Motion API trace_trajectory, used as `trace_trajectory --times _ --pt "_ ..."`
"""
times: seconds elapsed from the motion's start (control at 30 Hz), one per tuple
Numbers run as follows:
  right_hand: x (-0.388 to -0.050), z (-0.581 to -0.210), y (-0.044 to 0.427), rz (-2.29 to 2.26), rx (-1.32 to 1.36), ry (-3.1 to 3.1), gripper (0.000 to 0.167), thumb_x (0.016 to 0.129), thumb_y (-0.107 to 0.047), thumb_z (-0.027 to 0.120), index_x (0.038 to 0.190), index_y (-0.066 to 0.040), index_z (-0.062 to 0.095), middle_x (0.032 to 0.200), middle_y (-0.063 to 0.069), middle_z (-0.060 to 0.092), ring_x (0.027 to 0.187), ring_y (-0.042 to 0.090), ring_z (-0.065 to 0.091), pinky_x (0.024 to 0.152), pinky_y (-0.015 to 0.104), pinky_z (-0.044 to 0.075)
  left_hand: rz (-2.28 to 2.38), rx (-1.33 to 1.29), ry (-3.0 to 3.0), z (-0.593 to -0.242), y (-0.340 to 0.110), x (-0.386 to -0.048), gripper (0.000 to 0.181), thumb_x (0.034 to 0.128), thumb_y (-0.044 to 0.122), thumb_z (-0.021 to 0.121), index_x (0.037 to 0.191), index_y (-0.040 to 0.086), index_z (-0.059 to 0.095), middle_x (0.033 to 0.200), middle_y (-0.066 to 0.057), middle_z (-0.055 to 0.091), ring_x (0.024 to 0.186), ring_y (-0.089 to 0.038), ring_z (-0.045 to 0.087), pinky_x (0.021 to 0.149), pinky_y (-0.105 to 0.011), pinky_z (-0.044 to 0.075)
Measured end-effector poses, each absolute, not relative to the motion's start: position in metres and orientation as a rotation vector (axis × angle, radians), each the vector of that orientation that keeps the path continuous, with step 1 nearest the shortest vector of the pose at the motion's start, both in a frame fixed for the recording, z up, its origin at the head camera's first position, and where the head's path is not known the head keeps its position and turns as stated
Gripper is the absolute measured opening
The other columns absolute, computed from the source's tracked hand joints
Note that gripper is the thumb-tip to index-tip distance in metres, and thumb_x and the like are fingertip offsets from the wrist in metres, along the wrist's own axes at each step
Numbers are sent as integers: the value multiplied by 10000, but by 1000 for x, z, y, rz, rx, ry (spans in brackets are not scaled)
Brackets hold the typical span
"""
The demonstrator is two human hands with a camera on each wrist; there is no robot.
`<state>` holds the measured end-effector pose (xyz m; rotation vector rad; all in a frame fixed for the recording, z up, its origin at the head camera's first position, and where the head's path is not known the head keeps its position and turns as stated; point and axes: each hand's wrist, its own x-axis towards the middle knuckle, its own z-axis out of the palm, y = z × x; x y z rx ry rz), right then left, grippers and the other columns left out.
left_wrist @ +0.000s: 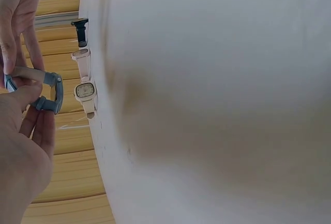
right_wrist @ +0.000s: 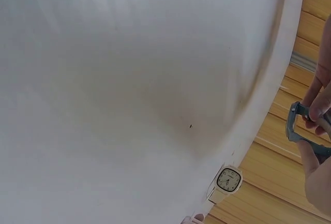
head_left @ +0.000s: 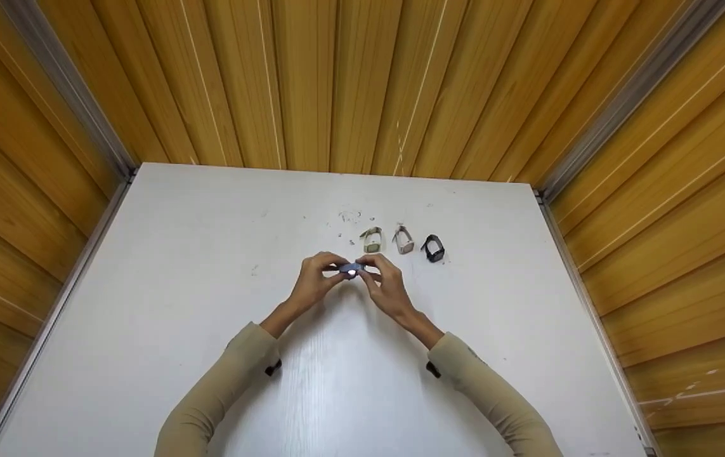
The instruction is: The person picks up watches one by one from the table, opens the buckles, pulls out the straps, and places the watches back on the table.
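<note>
A person is holding a blue wristwatch (head_left: pixel 351 268) between both hands, centred in front of the body and apparently hovering above the white desk (head_left: pixel 146 285). The left hand (head_left: pixel 319 279) is pinching one side of it between thumb and fingers, and the right hand (head_left: pixel 392 291) is pinching the other side in the same way. Just beyond the hands, three more watches are lying in a loose row: a cream square-faced watch (head_left: pixel 372 245), a pale pink watch (head_left: pixel 404 241) and a black watch (head_left: pixel 434 249).

The blue piece is probably weighing very little, so a fingertip grip should be serving well. Its strap is curving into a loop in the wrist views and is likely behaving as springy resin, bending but wanting to return, while the case is probably staying stiff. The smooth surface may be sliding a little under dry fingers. The safest hold is likely lying along the case edges or on the strap close to the case, with thumbs pressing lightly and keeping off the face, which is probably the part most prone to scratching.
</note>
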<state>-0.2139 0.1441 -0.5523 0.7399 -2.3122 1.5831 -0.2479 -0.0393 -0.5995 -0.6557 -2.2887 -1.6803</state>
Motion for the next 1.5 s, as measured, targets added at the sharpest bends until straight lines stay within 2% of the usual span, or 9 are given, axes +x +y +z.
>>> trace_trajectory --times 0.2,0.33,0.57,0.87,1.13,1.5 --pt "-213 -552 144 1578 753 -2322 187 915 175 612 1102 185 607 1095 317 640 1081 451 689 893 327 617 -1665 -673 -2267 -601 -39 -247 145 825 -13 815 958 -26 759 951 -157 751 942 -333 720 867 -320 630" --pt "-212 -552 145 1589 753 -2311 183 916 181 605 1099 192 603 1091 329 636 1080 462 687 885 354 620 -1691 -677 -2248 -600 -39 -246 152 816 -28 819 955 -42 758 948 -174 750 939 -352 720 867 -332 631" --pt "-212 -554 145 1591 708 -2294 175 919 174 607 1094 178 602 1078 321 657 1069 457 696 847 403 629 -1678 -668 -2265 -600 -36 -247 160 816 -54 808 969 -34 765 955 -170 755 947 -344 724 869 -320 629" --pt "-212 -556 145 1658 644 -2293 183 938 151 597 1118 181 580 1096 338 664 1102 464 685 883 401 619 -1676 -689 -2255 -599 -36 -248 147 828 -43 802 971 -27 771 955 -161 760 941 -340 722 864 -340 632" --pt "-213 -553 146 1646 708 -2290 209 927 153 613 1130 189 575 1109 337 650 1094 476 679 884 373 623 -1605 -659 -2265 -596 -39 -247 134 828 -19 810 957 1 783 946 -130 762 935 -307 725 862 -324 632" --pt "-212 -548 144 1530 746 -2235 186 874 166 677 1059 155 667 1064 281 668 1024 431 690 840 365 630 -1518 -687 -2245 -594 -42 -246 140 828 -17 812 964 5 787 954 -128 762 928 -296 723 863 -312 629"
